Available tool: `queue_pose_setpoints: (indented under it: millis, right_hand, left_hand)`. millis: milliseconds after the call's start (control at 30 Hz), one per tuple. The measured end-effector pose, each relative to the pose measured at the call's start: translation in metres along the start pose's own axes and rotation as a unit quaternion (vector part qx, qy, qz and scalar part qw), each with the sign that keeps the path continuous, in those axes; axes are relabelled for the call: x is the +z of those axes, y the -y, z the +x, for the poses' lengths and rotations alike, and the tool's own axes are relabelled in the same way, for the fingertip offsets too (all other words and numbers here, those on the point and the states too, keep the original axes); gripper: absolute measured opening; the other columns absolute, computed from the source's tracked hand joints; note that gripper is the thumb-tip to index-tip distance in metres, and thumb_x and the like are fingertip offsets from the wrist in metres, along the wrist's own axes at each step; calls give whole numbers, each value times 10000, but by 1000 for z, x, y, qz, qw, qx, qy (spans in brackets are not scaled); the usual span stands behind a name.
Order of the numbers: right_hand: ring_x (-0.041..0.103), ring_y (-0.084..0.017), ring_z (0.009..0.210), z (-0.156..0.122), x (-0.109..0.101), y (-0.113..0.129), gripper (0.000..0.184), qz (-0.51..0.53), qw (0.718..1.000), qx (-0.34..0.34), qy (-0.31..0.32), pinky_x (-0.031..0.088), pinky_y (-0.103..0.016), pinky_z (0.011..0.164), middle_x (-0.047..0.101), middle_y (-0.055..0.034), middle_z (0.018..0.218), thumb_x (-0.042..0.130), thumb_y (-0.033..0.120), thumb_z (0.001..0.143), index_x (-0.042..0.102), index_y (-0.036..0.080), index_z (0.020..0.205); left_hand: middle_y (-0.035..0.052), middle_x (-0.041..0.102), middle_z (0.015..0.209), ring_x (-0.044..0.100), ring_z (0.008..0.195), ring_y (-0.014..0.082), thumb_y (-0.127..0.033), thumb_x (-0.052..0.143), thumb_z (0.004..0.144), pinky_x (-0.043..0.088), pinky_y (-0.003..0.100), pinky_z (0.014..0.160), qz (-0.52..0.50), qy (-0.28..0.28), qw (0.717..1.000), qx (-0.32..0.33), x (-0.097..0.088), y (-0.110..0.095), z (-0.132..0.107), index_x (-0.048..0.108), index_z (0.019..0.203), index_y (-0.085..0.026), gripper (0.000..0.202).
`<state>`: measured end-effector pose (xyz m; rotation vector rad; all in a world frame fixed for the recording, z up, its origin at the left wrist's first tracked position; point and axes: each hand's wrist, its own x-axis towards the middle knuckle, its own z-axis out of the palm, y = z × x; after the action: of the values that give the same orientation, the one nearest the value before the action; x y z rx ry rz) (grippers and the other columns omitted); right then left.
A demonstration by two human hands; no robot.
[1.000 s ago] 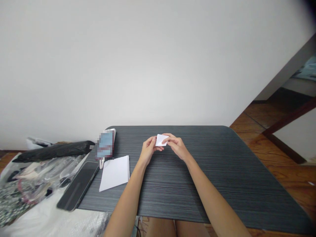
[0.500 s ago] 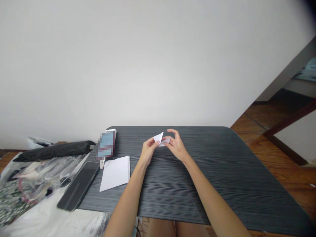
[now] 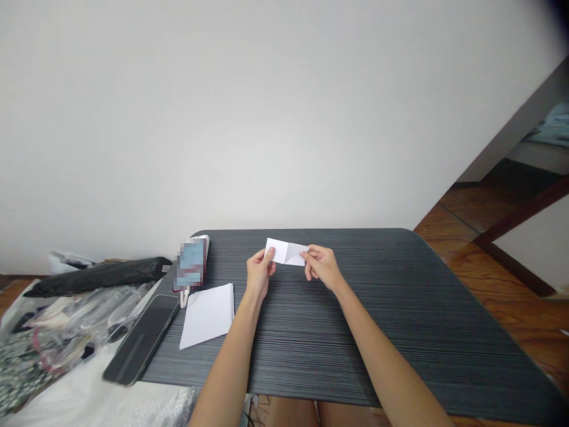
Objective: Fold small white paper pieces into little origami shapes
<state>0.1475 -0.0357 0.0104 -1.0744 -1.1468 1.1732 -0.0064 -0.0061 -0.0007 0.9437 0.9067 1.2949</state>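
Note:
Held between both hands above the dark table point(image 3: 306, 344) is a small white piece of folded paper point(image 3: 291, 254), opened out into a wide strip with a crease near its middle. My left hand point(image 3: 261, 270) pinches its left end, thumb on top. At the right end, my right hand point(image 3: 323, 265) grips the paper between thumb and fingers. A stack of white paper sheets point(image 3: 207, 315) lies on the table to the left of my left forearm.
Beyond the sheets sits a pixelated blue-and-red item point(image 3: 192, 261) with a white cable point(image 3: 184, 296). A black phone point(image 3: 141, 339) rests at the table's left edge. Further left are plastic bags point(image 3: 120, 308) and a long black wrapped object point(image 3: 98, 277). The white wall point(image 3: 284, 118) stands behind.
The paper has gone from folded, with its ends tilted up, to spread nearly flat. My hands have moved slightly apart, and my right fingers have curled in.

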Motion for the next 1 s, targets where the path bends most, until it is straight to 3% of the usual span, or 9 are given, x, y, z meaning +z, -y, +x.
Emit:
queue_pose_setpoints:
  millis: [100, 200, 300, 400, 500, 600, 733, 900, 1000]
  right_hand:
    - [328, -54, 204, 1, -5, -1, 291, -5, 1000, 11, -14, 160, -178, 239, 465, 42, 314, 602, 410, 670, 481, 160, 580]
    - [378, -65, 245, 5, -7, -6, 272, 13, 999, 18, -28, 239, -182, 257, 498, 28, 349, 621, 392, 658, 511, 147, 620]
    - [572, -105, 466, 9, -2, -12, 288, 71, 995, -6, -70, 471, -221, 439, 607, -16, 626, 672, 367, 616, 532, 149, 741]
    - [615, -120, 541, 10, 5, -15, 321, 116, 984, 43, -128, 531, -276, 570, 572, -15, 734, 659, 418, 629, 509, 169, 765]
    - [613, -138, 538, 9, 7, -16, 326, 135, 984, 104, -50, 532, -303, 602, 583, -39, 678, 651, 437, 635, 535, 140, 705]
    - [620, -145, 659, 8, 3, -17, 305, 155, 985, 76, -18, 515, -288, 683, 632, -45, 734, 724, 342, 562, 569, 136, 724]
    - [604, -125, 672, 11, -1, -17, 268, 124, 991, 40, -31, 493, -265, 680, 653, -25, 748, 708, 319, 580, 597, 147, 752]
    - [587, -116, 599, 10, -1, -15, 216, 68, 997, 22, -8, 480, -267, 649, 648, -8, 656, 694, 311, 592, 623, 147, 712]
    - [585, -125, 595, 9, -1, -15, 195, 39, 999, 10, 14, 474, -281, 653, 652, -12, 645, 679, 317, 605, 642, 149, 697]
  left_hand:
    - [-46, 436, 480, 319, 392, 23, -382, 688, 598, 179, 165, 362, 48, -3, 999, 5, -3, -2, 0, 628, 741, -118, 306]
    - [-34, 476, 488, 349, 416, 38, -360, 684, 607, 236, 183, 393, 124, 9, 991, 44, -5, -3, 0, 648, 673, -121, 250]
    - [-9, 557, 574, 455, 514, 83, -330, 650, 654, 346, 209, 486, 214, -2, 967, 139, -3, -2, -4, 654, 650, -148, 182]
    - [24, 622, 708, 540, 674, 141, -280, 595, 714, 422, 256, 631, 292, 6, 920, 261, 0, 0, -9, 665, 712, -187, 117]
    - [54, 648, 823, 573, 792, 167, -220, 534, 759, 441, 304, 753, 341, 85, 876, 330, 1, 1, -13, 665, 808, -210, 140]
    - [81, 640, 955, 579, 896, 181, -193, 515, 769, 440, 335, 820, 366, 140, 852, 348, 2, 1, -15, 645, 885, -201, 175]
    - [97, 620, 1026, 565, 962, 199, -212, 536, 762, 421, 367, 873, 374, 156, 852, 331, 4, -2, -16, 634, 862, -173, 146]
    - [76, 615, 915, 579, 845, 152, -216, 515, 780, 472, 314, 790, 357, 100, 871, 322, 9, 0, -14, 626, 764, -155, 127]
    - [65, 577, 905, 562, 842, 145, -232, 558, 750, 491, 299, 763, 336, 100, 882, 314, 11, 2, -13, 612, 788, -157, 99]
